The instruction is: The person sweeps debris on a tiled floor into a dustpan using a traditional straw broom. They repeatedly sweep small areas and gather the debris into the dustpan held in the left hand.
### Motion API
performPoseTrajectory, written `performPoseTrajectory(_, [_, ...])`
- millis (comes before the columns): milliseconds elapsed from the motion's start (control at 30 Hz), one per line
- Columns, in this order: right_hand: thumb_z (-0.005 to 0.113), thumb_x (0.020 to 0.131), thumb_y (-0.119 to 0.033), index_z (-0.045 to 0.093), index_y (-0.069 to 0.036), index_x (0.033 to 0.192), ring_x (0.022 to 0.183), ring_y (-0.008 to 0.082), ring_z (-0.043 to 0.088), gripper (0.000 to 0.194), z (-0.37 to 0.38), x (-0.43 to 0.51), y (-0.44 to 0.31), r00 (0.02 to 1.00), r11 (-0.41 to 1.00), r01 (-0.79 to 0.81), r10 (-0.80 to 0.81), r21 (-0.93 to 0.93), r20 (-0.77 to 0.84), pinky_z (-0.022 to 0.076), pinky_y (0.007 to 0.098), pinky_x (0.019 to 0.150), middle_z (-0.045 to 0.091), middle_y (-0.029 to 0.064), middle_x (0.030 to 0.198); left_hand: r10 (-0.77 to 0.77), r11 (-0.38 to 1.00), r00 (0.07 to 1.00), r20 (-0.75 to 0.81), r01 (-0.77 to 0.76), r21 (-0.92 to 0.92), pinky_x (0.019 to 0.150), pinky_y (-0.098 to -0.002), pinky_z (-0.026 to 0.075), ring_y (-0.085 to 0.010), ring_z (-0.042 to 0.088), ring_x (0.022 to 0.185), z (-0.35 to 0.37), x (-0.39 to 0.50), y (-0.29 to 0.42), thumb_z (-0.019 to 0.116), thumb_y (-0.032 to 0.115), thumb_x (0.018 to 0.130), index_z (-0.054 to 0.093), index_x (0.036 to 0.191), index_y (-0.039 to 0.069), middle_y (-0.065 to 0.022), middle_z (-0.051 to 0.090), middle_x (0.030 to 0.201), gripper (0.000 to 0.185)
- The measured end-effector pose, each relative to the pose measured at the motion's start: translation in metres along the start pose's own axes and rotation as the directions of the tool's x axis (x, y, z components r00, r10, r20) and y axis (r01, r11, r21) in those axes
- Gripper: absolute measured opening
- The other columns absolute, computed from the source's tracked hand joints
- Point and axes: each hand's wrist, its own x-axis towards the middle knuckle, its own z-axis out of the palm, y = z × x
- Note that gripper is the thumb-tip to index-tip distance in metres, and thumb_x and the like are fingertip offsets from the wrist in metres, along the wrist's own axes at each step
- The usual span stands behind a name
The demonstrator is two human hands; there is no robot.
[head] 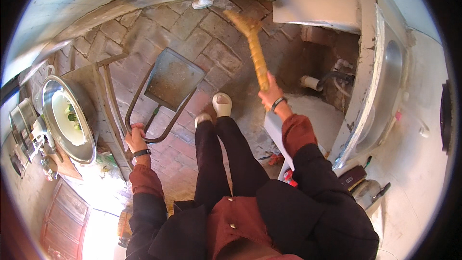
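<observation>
My left hand [136,138] is closed around the bent tubular handle of a metal dustpan [175,78], whose grey pan rests on or just over the brick floor and holds some dirt. In my right hand [271,92] is the yellow wrapped handle of a short broom [257,56]. Its blurred straw-coloured head points away from me, right of the dustpan, near the far wall; whether the bristles touch the floor cannot be told. My feet stand between and below the two tools.
On the left, a large metal basin [94,151] with green vegetables stands on a tiled counter. A white round object [203,0] lies by the far wall. To the right are a drain pipe [312,83], the sink's raised edge [361,115] and a white panel [278,135].
</observation>
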Motion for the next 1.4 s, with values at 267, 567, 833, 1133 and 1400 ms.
performPoseTrajectory(267, [0.058,0.067,-0.008,0.019,-0.019,0.131,0.045,0.0193,0.051,0.076,-0.012,0.125,0.026,0.995,0.995,0.025,-0.016,0.093,-0.102,0.0459,0.0324,0.043,0.053,0.0114,0.085,0.077,0.997,0.995,0.060,-0.076,-0.029,0.051,-0.0223,0.031,-0.0094,0.038,0.049,0.005,0.004,-0.002,0.043,0.019,0.073,0.058,0.075,-0.003,-0.0014,0.045,0.052,0.027])
performPoseTrajectory(567, [0.052,0.068,-0.002,0.022,-0.017,0.132,0.043,0.0143,0.046,0.072,-0.002,0.032,0.026,0.991,0.966,0.096,-0.071,0.238,-0.114,0.0390,0.0302,0.036,0.050,0.0075,0.074,0.118,0.993,0.991,0.061,-0.119,0.006,0.049,-0.0213,0.028,-0.0083,0.036,0.049,-0.002,-0.003,0.001,0.043,0.018,0.074,0.058,0.076,-0.004,-0.0006,0.044,0.053,0.027])
performPoseTrajectory(833, [0.057,0.073,-0.002,0.029,-0.017,0.121,0.040,0.0168,0.046,0.057,-0.005,0.097,0.036,0.999,0.902,0.004,-0.027,0.432,0.047,0.0387,0.0318,0.033,0.046,0.0069,0.063,0.069,0.996,0.995,0.075,-0.065,-0.063,0.049,-0.0217,0.027,-0.0085,0.036,0.049,0.007,-0.004,0.009,0.042,0.018,0.076,0.058,0.079,-0.003,-0.0007,0.042,0.053,0.026])
performPoseTrajectory(1133, [0.051,0.074,-0.001,0.024,-0.020,0.130,0.041,0.0134,0.044,0.065,-0.033,0.081,0.017,0.993,0.968,0.064,-0.037,0.243,-0.116,0.0382,0.0287,0.034,0.047,0.0051,0.064,0.058,0.998,0.996,0.072,-0.055,-0.040,0.049,-0.0217,0.028,-0.0084,0.036,0.050,0.000,-0.007,0.009,0.042,0.019,0.075,0.057,0.080,-0.004,-0.0010,0.043,0.053,0.028])
performPoseTrajectory(1400, [0.055,0.072,-0.001,0.017,-0.019,0.132,0.041,0.0170,0.047,0.073,0.017,0.036,0.053,0.976,0.921,0.038,-0.119,0.388,0.185,0.0404,0.0323,0.037,0.050,0.0088,0.066,0.040,0.999,0.997,0.071,-0.038,-0.022,0.050,-0.0216,0.029,-0.0082,0.035,0.050,0.000,-0.009,0.014,0.041,0.019,0.076,0.057,0.082,-0.004,-0.0007,0.043,0.055,0.028])
